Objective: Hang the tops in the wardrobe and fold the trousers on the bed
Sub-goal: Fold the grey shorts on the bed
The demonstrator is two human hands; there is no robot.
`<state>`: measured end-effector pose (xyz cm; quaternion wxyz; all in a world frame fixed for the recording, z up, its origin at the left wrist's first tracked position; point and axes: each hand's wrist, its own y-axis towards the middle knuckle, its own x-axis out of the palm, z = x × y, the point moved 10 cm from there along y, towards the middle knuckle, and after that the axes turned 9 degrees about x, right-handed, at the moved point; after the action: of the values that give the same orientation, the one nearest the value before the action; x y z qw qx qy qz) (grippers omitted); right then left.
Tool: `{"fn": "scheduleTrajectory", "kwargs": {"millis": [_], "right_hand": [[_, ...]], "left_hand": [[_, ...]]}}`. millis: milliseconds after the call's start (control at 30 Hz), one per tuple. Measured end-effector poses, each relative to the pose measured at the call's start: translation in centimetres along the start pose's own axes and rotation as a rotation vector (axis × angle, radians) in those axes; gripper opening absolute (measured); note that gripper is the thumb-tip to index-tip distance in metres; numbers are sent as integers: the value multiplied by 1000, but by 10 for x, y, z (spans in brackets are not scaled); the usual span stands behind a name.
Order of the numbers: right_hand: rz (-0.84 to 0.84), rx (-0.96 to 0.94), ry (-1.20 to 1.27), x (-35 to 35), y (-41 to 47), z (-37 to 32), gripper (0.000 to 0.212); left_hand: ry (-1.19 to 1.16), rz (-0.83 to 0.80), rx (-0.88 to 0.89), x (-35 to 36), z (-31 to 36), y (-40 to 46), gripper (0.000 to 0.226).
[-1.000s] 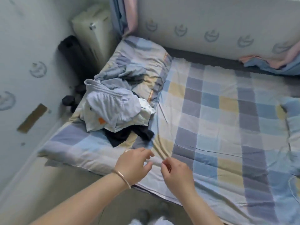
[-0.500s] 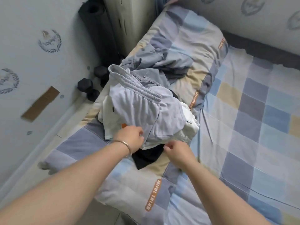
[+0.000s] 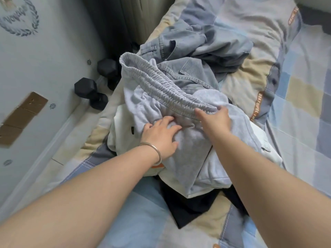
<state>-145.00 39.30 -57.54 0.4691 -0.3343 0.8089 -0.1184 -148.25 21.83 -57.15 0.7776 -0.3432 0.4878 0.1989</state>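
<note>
A heap of clothes lies at the left end of the checked bed. On top are pale grey sweat trousers with a ribbed elastic waistband. My left hand, a thin bangle on its wrist, rests on the grey fabric with its fingers spread. My right hand grips the near end of the waistband. Blue jeans lie crumpled behind. A white garment and a black garment lie under the grey trousers.
Black dumbbells sit on the floor between the bed's left side and the patterned wall. A pale radiator-like unit stands beyond them. The quilt with orange lettering covers the bed under the heap.
I have leaned in closer to the heap. Both hands moved up from its front edge onto the grey trousers, and the right hand has taken hold of the waistband.
</note>
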Motion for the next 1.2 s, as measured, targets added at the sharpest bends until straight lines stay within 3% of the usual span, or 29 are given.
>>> {"fn": "scheduleTrajectory", "kwargs": {"millis": [100,167,200,267,300,367,467,533,600,667,867,1000,1133,1200], "right_hand": [[-103,-160,-171,3,-25,-26,26],[-67,-525,-354,-6,-72,-59,16],[-40,-757,-389,-16,-103,-74,15],[-86,-1000,-383,-45,-150,-83,19],[-147,-1011,-373,-62,-160,-79,20],[-208,-915,-332,-107,-166,-67,14],[-232,-791,-184,-193,-173,-56,14],[-228,-711,-46,-257,-177,-48,12],[-182,-624,69,-326,-176,-32,15],[-131,-549,146,-390,-172,-4,24],[-7,-513,203,-554,-177,74,27],[66,-562,193,-650,-184,105,33],[65,-580,187,-717,-195,133,32],[38,-576,160,-734,-201,151,29]], "left_hand": [[-98,233,45,-51,0,-5,65],[58,403,237,-98,18,-12,77],[161,424,390,-113,36,-18,74],[311,375,649,-126,72,-32,45],[339,336,706,-131,85,-40,30],[323,209,719,-137,105,-55,23],[362,106,599,-146,124,-65,36],[285,80,449,-163,131,-66,28],[206,91,285,-181,140,-72,12],[136,138,242,-202,169,-83,19],[81,210,372,-261,322,-112,21],[85,342,376,-304,412,-139,37],[154,362,335,-320,473,-159,47],[251,322,312,-310,491,-164,36]]}}
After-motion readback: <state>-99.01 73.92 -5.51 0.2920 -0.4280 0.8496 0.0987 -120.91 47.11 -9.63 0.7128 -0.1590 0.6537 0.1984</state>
